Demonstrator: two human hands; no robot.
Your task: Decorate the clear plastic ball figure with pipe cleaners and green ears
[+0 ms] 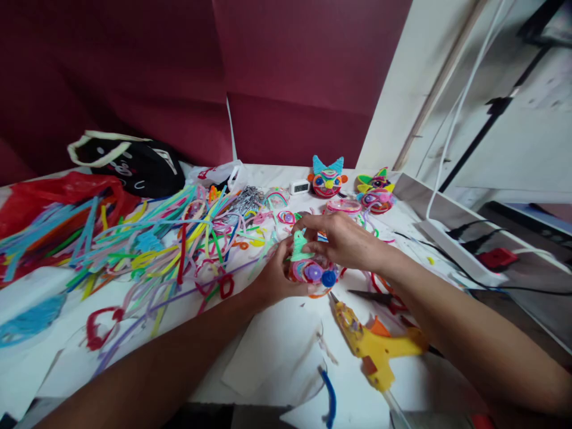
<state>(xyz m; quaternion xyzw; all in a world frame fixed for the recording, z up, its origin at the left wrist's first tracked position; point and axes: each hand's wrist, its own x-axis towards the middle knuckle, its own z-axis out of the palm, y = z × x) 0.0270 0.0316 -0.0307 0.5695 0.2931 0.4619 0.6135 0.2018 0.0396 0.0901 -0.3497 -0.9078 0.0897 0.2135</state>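
Note:
A pipe-cleaner animal head [301, 271] with purple and blue round eyes is in front of me, above the white table. My left hand [279, 277] is closed around its left side and underside. On top of the head stands a light green pipe-cleaner ear [299, 245]. My right hand [337, 238] reaches over from the right, its thumb and fingers pinched at the green ear; the fingertips are partly hidden. Just below the hands lies a yellow glue gun [370, 348], nozzle pointing toward the head. Dark scissors [370, 296] lie partly under my right forearm.
Loose colourful pipe cleaners [179, 238] cover the left side, beside a red plastic bag [75, 185] and a black bag [134, 167]. Two pipe-cleaner heads, one blue-eared [328, 179], one multicoloured [378, 190], stand behind. A power strip [465, 250] with cables is at right.

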